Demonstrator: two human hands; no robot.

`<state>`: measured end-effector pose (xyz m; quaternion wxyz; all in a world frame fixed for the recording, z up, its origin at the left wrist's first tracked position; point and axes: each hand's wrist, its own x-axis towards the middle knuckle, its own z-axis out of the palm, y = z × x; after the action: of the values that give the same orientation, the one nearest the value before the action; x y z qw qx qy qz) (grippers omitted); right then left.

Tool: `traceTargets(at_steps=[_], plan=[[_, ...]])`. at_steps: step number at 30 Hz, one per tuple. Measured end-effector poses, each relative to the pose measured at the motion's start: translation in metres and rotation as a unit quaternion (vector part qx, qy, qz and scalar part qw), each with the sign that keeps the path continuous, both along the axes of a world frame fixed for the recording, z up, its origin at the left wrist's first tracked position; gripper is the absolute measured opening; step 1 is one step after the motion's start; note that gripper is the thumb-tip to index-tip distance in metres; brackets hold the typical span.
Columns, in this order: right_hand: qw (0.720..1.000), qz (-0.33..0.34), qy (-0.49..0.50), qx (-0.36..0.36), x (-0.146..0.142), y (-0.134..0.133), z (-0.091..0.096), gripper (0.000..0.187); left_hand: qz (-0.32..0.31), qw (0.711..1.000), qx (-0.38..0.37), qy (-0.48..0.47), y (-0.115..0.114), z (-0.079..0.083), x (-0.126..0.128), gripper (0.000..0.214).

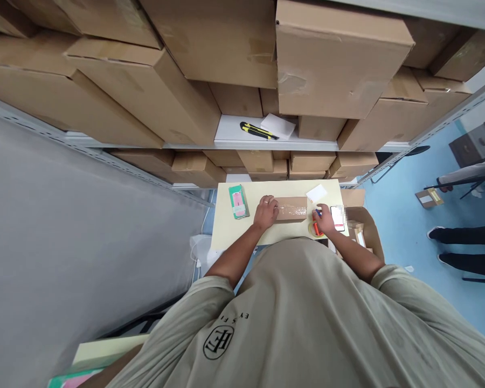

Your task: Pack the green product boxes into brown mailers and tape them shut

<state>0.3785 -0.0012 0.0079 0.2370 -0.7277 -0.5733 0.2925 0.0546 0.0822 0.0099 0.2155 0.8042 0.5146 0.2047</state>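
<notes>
A small brown cardboard box (291, 208) lies lengthwise on the pale yellow table (242, 235), with shiny clear tape along its top. My left hand (267, 212) grips the box's left end, fingers bent over it. Just beyond the right end, my right hand (325, 219) is closed on a red and blue tape dispenser (316, 227), whose tape roll shows beneath the fingers. The hand hides part of the dispenser. A phone (338, 217) with a lit screen lies right beside my right hand.
A green and pink box (238, 202) lies at the table's left, a white pad (316, 193) at the back right. Shelves ahead hold several cartons (339, 59) and a yellow-black utility knife (258, 131). An open carton (369, 229) stands right of the table; a person's legs (469, 235) show farther right.
</notes>
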Motion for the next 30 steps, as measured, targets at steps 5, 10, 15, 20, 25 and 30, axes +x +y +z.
traceTargets(at_steps=[5,10,15,20,25,30], plan=[[0.972,-0.109,-0.042,-0.206,0.032,-0.031,-0.026,0.056,-0.003,1.000,0.003,-0.018,-0.005,-0.002,-0.003,0.020],[0.958,-0.124,-0.016,-0.260,0.025,-0.045,-0.050,0.040,0.004,1.000,-0.005,-0.015,-0.012,-0.001,-0.005,0.023],[0.951,-0.162,-0.001,-0.262,0.021,-0.036,-0.061,0.036,0.005,1.000,-0.007,-0.024,-0.018,0.000,-0.007,0.023],[0.947,-0.201,0.055,-0.245,0.028,-0.032,-0.055,0.036,0.008,1.000,-0.009,-0.027,-0.013,0.000,-0.006,0.021],[0.959,-0.204,0.131,-0.149,0.031,-0.025,-0.027,0.049,0.009,0.999,-0.010,-0.034,-0.009,-0.002,-0.005,0.022],[0.986,-0.073,0.137,0.053,0.018,0.019,0.025,0.073,0.018,0.998,0.000,-0.053,-0.008,-0.009,-0.005,0.019]])
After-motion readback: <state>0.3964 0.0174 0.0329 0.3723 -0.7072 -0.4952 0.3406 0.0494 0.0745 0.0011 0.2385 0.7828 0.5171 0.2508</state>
